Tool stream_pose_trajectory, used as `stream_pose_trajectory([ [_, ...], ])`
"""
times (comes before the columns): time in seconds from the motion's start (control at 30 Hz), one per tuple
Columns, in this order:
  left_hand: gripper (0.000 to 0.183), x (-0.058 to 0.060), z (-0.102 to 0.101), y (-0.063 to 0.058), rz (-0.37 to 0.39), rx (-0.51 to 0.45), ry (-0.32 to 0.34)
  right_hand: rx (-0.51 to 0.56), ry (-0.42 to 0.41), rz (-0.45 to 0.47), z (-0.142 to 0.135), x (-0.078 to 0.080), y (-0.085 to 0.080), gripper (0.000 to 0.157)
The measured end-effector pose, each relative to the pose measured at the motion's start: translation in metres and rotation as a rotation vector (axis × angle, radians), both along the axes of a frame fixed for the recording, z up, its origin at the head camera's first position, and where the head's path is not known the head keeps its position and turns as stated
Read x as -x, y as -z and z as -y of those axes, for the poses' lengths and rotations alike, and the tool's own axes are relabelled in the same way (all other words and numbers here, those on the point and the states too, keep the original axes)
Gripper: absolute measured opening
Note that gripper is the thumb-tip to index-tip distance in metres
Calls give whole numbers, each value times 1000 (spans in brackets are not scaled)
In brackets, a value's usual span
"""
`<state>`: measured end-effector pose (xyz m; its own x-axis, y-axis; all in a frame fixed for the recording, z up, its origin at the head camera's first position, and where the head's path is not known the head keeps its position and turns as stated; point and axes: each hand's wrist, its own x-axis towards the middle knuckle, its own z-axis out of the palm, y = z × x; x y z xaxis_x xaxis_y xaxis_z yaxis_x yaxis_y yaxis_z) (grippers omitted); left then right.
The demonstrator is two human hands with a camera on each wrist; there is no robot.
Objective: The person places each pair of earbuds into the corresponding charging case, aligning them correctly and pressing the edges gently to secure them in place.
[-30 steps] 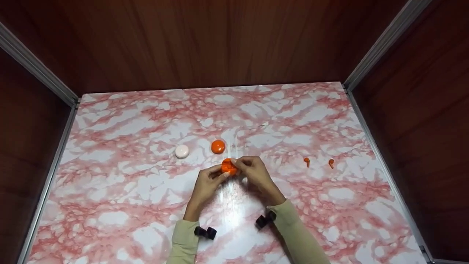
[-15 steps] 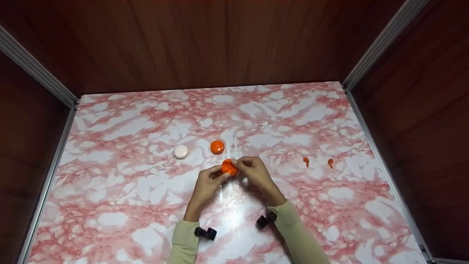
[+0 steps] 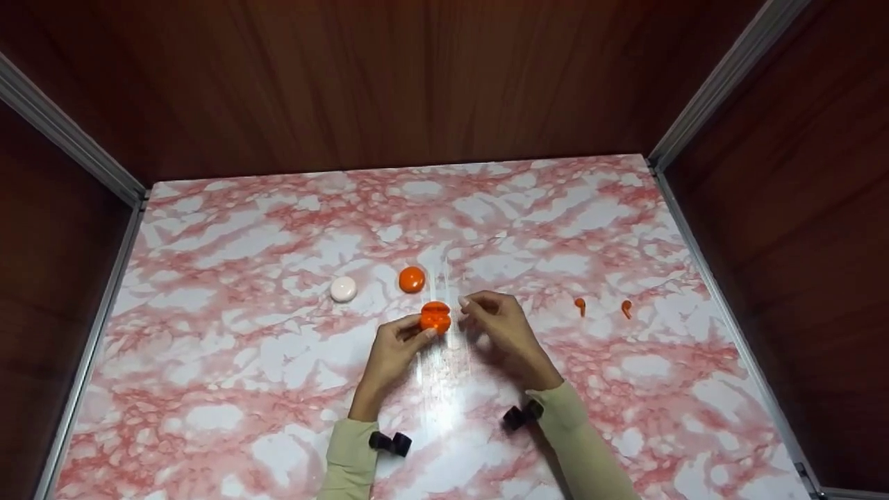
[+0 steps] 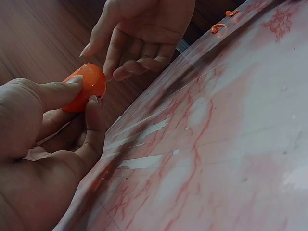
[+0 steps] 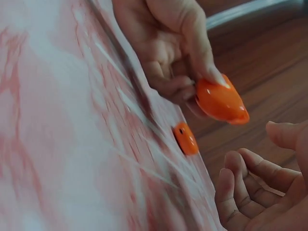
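An orange earbud case (image 3: 435, 318) with its lid raised is held by my left hand (image 3: 391, 355), thumb on the near side and fingers behind. In the left wrist view the thumb presses on the rounded orange shell (image 4: 89, 86). To the right of the case, a small gap away, is my right hand (image 3: 505, 328). The right wrist view shows its thumb and loosely bent fingers (image 5: 255, 175) apart, with nothing between them. Two orange earbuds, a left one (image 3: 580, 307) and a right one (image 3: 627, 309), lie off to the right.
Beyond the held case, a second round orange case (image 3: 412, 280) rests on the marbled pink and white table (image 3: 278, 389). A round white case (image 3: 344, 289) lies to its left. Dark wood panels (image 3: 389, 90) with metal rails enclose the table at the back and sides.
My right hand has let go of the orange case and moved a little to the right. The left hand keeps its hold, and the raised lid now shows fully.
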<state>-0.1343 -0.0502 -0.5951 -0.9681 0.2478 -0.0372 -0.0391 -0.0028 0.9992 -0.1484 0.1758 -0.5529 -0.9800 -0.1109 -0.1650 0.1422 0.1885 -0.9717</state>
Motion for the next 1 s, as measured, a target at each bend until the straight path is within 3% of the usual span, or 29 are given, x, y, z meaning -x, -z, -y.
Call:
stream_pose_trajectory([
  [0.1,39,-1,0,0,5,-3,-7,70,17,18,-12,-4,-1,42],
  [0.2,40,-2,0,0,19,-8,-11,58,38,5,-26,-8,-3,42],
  [0.47,38,-2,0,-1,19,1,-21,-178,99,-93,-69,-11,-7,47],
  [0.7,38,-1,0,-1,14,7,-19,-399,204,-196,-112,-10,-6,52],
  [1.0,36,-1,0,0,8,3,-27,-607,128,-231,-152,-14,-5,64],
])
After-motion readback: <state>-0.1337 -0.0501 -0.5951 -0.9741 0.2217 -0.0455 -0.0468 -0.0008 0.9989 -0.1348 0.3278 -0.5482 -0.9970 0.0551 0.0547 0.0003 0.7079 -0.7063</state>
